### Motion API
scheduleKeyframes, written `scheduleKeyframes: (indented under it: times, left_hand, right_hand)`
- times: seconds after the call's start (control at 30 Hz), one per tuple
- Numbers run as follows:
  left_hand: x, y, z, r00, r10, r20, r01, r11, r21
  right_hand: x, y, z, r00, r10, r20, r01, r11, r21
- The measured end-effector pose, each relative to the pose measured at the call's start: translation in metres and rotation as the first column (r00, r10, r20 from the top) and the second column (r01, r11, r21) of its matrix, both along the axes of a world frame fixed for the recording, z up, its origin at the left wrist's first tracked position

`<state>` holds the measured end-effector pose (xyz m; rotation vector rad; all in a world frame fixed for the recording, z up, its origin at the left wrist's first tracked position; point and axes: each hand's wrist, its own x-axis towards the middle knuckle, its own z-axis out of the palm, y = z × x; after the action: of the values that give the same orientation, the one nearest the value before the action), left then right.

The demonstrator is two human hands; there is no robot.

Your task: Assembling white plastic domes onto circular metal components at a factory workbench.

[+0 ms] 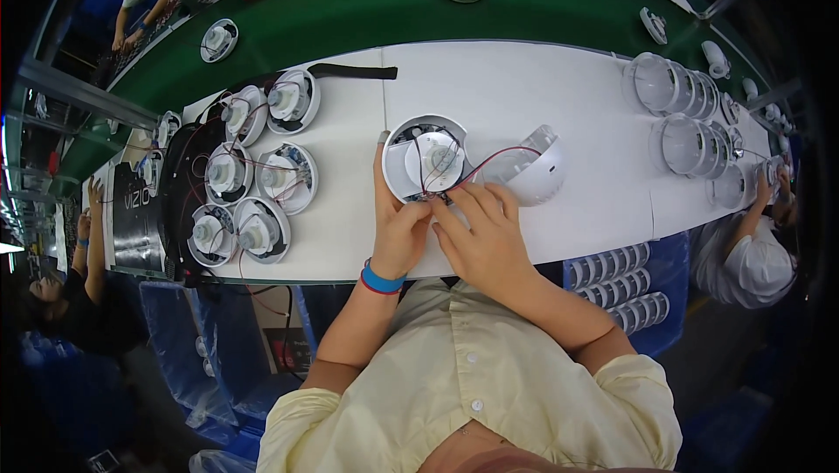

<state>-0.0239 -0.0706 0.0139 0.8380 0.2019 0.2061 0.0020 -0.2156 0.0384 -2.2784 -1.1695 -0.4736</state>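
Observation:
My left hand (399,230) grips a round white housing (393,177) at its left and lower rim. Inside the housing sit a white disc-shaped part (434,158), a circuit board and thin red and black wires. My right hand (486,233) is closed at the housing's lower right edge, its fingertips pinching the wires close to my left thumb. What exactly lies between those fingertips is too small to make out. From there a red wire (502,152) arcs right to a white dome-shaped cover with a clear part (540,169), which rests on the table beside the housing.
Several similar wired housings (286,177) stand at the left of the white table (350,246). Stacked clear domes (690,145) lie at the right. Beyond runs a green conveyor belt (350,18) carrying more units. A blue bin (669,276) with white rings is below right. Other people work at both sides.

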Motion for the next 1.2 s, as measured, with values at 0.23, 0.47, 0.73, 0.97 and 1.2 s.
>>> scheduleKeyframes:
  times: [0.23,0.47,0.73,0.97,1.2]
  left_hand:
    - [0.01,0.003,-0.005,0.999,-0.04,-0.02,0.041,0.999,0.031]
    - [0.016,0.012,-0.002,0.998,0.006,-0.056,-0.002,0.998,0.063]
    - [0.032,0.011,-0.006,0.982,0.139,0.125,-0.176,0.911,0.372]
    - [0.025,-0.009,0.006,0.97,0.102,0.222,-0.21,0.811,0.547]
    - [0.022,-0.006,-0.006,0.976,0.023,0.216,-0.138,0.832,0.537]
  right_hand:
    - [0.005,-0.018,0.005,0.981,0.095,-0.172,-0.097,0.995,-0.004]
    - [0.048,-0.075,-0.023,0.947,-0.277,-0.165,0.314,0.908,0.277]
    - [0.101,-0.037,-0.006,0.655,0.338,-0.675,0.225,0.766,0.602]
    - [0.055,-0.025,0.021,0.613,0.354,-0.707,0.139,0.832,0.538]
    - [0.053,-0.012,0.024,0.757,0.152,-0.636,0.142,0.911,0.388]
